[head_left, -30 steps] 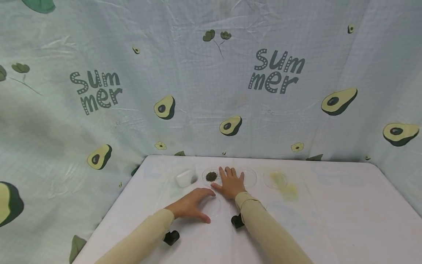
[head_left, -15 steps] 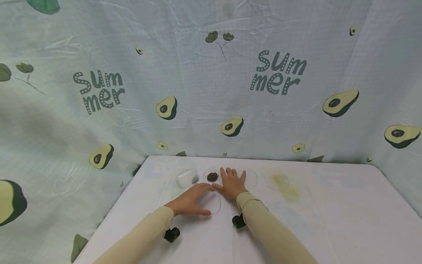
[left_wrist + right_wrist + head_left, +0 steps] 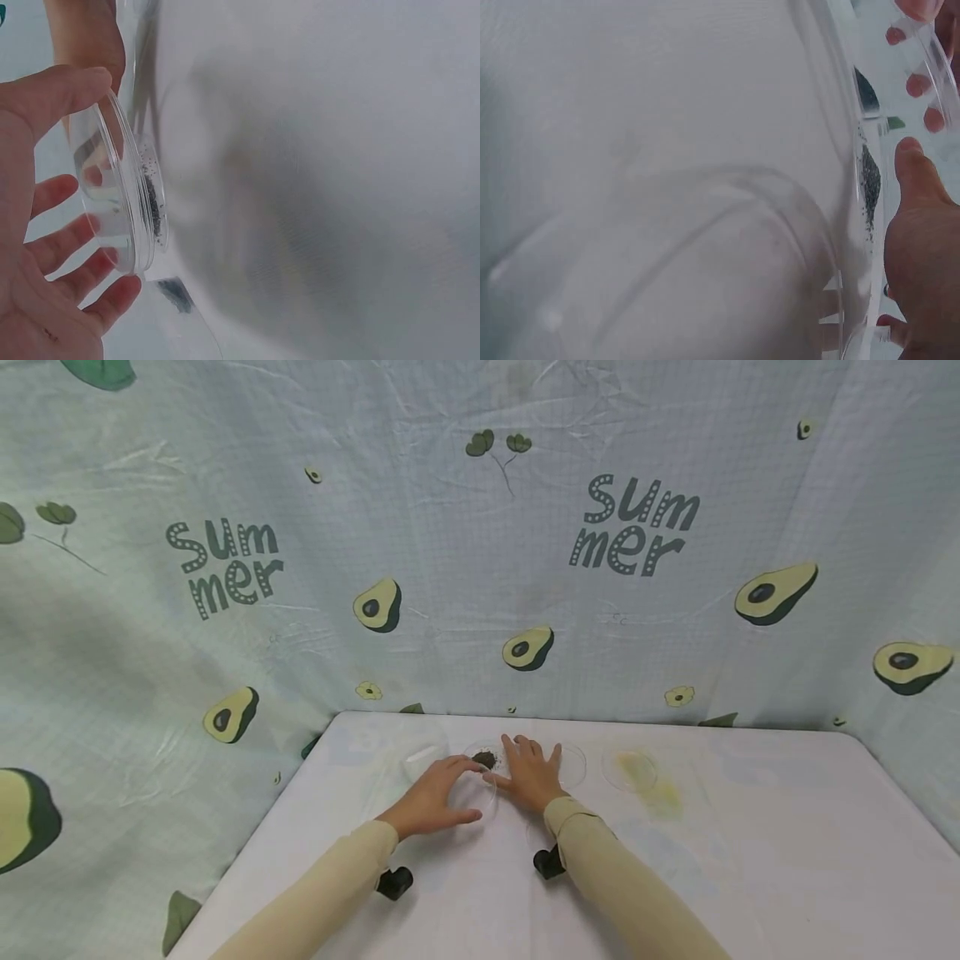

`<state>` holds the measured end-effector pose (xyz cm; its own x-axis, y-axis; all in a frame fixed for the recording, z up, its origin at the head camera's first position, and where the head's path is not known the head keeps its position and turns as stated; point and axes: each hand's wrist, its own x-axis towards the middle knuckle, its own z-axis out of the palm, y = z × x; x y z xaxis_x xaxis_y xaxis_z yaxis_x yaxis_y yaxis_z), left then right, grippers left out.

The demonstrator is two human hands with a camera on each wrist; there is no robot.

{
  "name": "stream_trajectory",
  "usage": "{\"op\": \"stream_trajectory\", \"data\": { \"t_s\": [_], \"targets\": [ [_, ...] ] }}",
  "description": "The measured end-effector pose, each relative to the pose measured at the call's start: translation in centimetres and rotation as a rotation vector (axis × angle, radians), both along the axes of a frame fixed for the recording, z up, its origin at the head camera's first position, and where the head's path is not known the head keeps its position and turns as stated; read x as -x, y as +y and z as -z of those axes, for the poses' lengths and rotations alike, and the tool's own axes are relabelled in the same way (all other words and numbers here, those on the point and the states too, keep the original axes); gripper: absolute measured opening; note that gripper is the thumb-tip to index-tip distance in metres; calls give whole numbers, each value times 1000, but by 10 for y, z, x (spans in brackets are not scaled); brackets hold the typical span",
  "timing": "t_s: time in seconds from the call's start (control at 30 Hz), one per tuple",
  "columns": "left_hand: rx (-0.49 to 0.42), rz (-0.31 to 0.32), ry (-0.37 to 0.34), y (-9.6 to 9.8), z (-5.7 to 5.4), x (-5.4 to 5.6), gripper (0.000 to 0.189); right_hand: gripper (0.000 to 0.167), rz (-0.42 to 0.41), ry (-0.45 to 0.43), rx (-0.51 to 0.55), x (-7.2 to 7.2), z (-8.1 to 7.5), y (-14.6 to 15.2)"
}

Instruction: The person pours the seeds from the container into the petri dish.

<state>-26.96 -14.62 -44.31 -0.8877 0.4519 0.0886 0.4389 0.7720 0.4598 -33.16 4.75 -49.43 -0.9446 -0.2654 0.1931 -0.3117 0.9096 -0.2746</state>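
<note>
My left hand (image 3: 429, 797) holds a round clear petri dish piece (image 3: 141, 214), raised and tilted, between thumb and fingers. Just beyond its edge lies another clear dish with a small heap of dark granules (image 3: 484, 759), partly covered by the left fingers in the head view. My right hand (image 3: 534, 779) has its fingers spread beside that dish, between it and a clear dish (image 3: 574, 767) to the right. The right thumb (image 3: 911, 161) points toward the granules. Whether the right fingers press a dish rim is hard to tell.
At the far left stands a clear container (image 3: 422, 762) with something dark inside, partly behind my left hand. Farther right is another clear dish (image 3: 611, 770) near a yellow print on the white tabletop (image 3: 787, 827). A faint clear dish rim (image 3: 529, 831) shows beside the right wrist.
My left hand has lifted the clear petri dish piece off the table and moved it forward toward the granules. The right hand stays almost in place.
</note>
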Motion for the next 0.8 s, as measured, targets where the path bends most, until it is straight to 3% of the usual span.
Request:
{"op": "stream_trajectory", "data": {
  "t_s": [0.23, 0.8],
  "targets": [
    [15, -26, 23, 7, -1, 6, 64, 81, -4, 35, 66, 1, -2, 17],
    [64, -115, 23, 20, -3, 17, 62, 74, 3, 29, 42, 2, -12, 48]
  ]
}}
